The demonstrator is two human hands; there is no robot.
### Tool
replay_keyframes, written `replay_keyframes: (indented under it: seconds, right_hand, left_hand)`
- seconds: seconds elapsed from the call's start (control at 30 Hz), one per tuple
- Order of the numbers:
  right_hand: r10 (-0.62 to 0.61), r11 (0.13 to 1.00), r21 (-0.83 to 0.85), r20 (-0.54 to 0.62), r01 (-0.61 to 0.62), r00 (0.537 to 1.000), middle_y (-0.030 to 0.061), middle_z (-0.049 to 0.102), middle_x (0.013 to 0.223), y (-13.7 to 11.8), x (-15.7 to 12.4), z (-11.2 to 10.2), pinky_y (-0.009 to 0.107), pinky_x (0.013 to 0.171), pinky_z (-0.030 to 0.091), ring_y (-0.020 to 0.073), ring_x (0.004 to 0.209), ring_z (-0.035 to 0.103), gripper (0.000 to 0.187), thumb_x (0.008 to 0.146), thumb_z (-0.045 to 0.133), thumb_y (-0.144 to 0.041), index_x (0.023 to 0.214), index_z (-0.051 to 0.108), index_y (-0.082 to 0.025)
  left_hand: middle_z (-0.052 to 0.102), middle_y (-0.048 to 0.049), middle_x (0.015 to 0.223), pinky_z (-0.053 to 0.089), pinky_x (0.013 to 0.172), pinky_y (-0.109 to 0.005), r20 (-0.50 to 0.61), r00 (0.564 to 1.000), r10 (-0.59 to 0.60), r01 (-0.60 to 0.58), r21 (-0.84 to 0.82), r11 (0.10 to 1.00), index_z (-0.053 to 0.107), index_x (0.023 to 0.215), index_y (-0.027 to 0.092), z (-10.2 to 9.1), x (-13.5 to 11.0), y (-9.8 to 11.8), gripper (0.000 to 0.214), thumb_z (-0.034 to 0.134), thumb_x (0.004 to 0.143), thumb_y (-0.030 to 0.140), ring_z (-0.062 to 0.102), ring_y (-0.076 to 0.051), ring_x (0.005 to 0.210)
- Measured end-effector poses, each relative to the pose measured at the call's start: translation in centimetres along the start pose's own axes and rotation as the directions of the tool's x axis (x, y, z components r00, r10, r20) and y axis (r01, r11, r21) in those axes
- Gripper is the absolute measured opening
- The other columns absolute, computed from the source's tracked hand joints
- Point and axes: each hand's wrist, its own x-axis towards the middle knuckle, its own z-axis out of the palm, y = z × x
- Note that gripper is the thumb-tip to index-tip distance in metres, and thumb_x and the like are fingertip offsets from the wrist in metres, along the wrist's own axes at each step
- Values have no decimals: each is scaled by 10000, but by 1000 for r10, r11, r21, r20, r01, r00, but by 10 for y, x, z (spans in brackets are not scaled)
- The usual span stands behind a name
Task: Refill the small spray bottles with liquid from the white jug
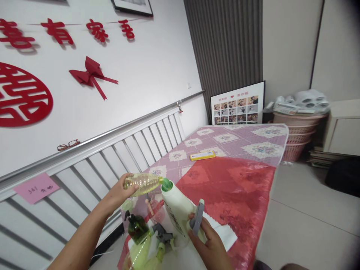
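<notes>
My left hand (121,192) is closed round a clear plastic bottle (144,183) of pale yellow liquid, held on its side. The bottle's mouth sits at a green funnel (166,183) in the neck of a white jug (177,212). My right hand (209,245) grips the white jug low on its side, at the bottom of the view. A grey spray-trigger piece (197,218) stands at its fingers.
A dark green pump bottle (137,227), a grey spray head (163,234) and yellow-green bottles (146,257) lie below the jug. The table has a red cloth (239,191) over a pink quilt (253,140) with a yellow case (202,155). White slatted rail (112,157) on the left; pink baskets (298,138) far right.
</notes>
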Motion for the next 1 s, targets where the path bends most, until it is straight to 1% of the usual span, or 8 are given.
replay_keyframes:
  seconds: [0.23,0.37,0.53,0.6,0.7,0.87,1.0]
  right_hand:
    - [7,1000,8,-4,-7,1000,105,715,1137,1,0,0,423,991,483,293,1101,637,348,732,658,-383,1038,718,-228]
    - [5,1000,-8,7,-5,1000,108,708,1150,2,0,1,433,1002,472,296,1116,627,353,740,649,-385,1047,714,-222]
    - [15,1000,2,4,-15,1000,103,710,1147,2,0,1,420,1004,473,290,1104,634,357,743,656,-391,1054,712,-225]
    - [12,1000,7,0,-12,1000,98,714,1141,2,0,1,415,1001,476,290,1095,638,354,735,668,-394,1046,716,-231]
    - [2,1000,9,-5,-2,1000,94,718,1129,2,-1,1,413,991,485,290,1085,643,348,734,671,-388,1045,715,-236]
    - [-8,1000,-2,0,8,1000,101,712,1139,3,0,2,422,997,479,290,1092,640,341,752,656,-378,1057,710,-234]
    - [-13,1000,-12,1,13,1000,109,709,1141,5,0,2,422,992,483,294,1088,642,351,760,653,-388,1065,704,-222]
  left_hand:
    - [633,-95,1019,483,680,-340,-11,1000,14,-14,1,1000,473,1270,201,-1,1,0,749,585,667,631,612,-261,861]
    - [625,-109,1071,487,706,-355,-2,1000,-3,3,3,1000,462,1279,200,-2,3,0,759,594,664,625,614,-271,891]
    - [592,-114,1150,486,748,-356,32,999,-12,12,14,1000,427,1297,229,-3,5,-1,734,572,701,632,611,-274,950]
    - [591,-109,1150,487,756,-352,42,999,-17,16,27,1000,424,1293,232,-4,5,-1,724,567,706,632,612,-273,958]
    - [603,-99,1122,488,770,-354,35,999,10,-12,34,999,433,1284,226,-5,6,1,717,559,710,637,613,-270,961]
    - [627,-95,1087,496,798,-367,42,999,19,-19,10,1000,457,1260,207,-5,8,1,723,581,687,630,623,-270,957]
    - [616,-94,1111,491,829,-380,60,998,24,-25,12,1000,435,1272,213,-6,11,-2,712,573,708,625,616,-274,989]
